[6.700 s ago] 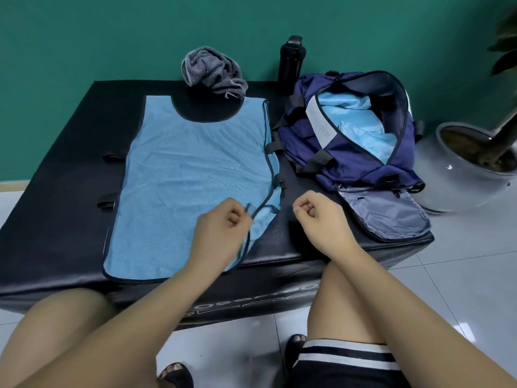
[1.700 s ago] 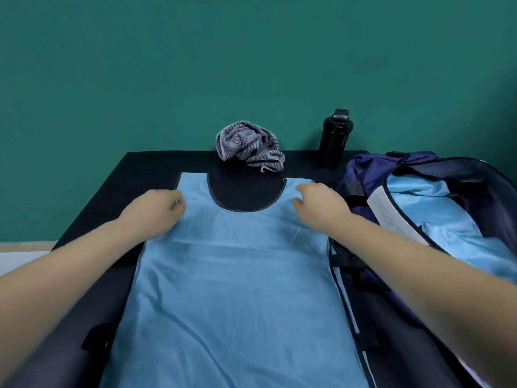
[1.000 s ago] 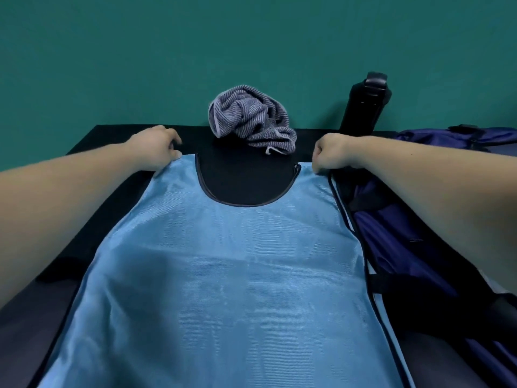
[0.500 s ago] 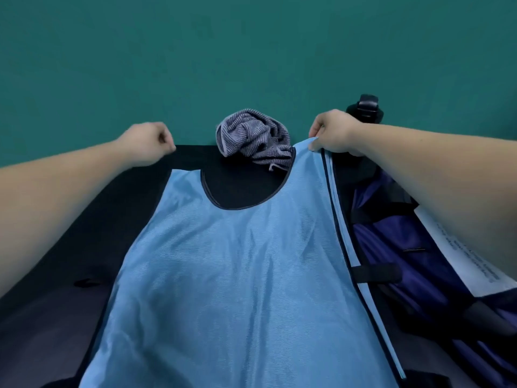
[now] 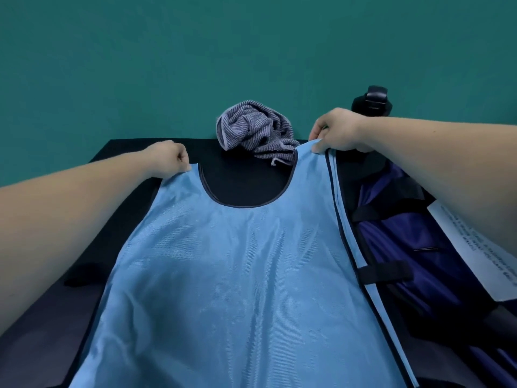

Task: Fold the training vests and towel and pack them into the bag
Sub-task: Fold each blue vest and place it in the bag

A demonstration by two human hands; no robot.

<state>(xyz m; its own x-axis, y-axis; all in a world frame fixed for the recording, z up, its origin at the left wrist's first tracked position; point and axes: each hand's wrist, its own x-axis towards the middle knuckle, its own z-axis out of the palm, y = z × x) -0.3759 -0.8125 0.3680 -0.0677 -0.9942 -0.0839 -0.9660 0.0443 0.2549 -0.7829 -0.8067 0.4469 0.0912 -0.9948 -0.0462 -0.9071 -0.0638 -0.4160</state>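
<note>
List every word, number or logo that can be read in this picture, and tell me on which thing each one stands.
White label on the bag: several lines of small dark print, too blurred to read.
Blue vest: no text or logo visible.
Striped towel: no text visible.
Black bottle: no text visible.
Nothing in this picture can be read.

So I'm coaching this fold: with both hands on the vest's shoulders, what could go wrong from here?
The right hand pinches the vest shoulder right by the black bottle; a swing might tip it. The crumpled towel lies beside that shoulder's neckline and could get dragged along. The left hand grips its shoulder lower, so the fold may skew.
</note>
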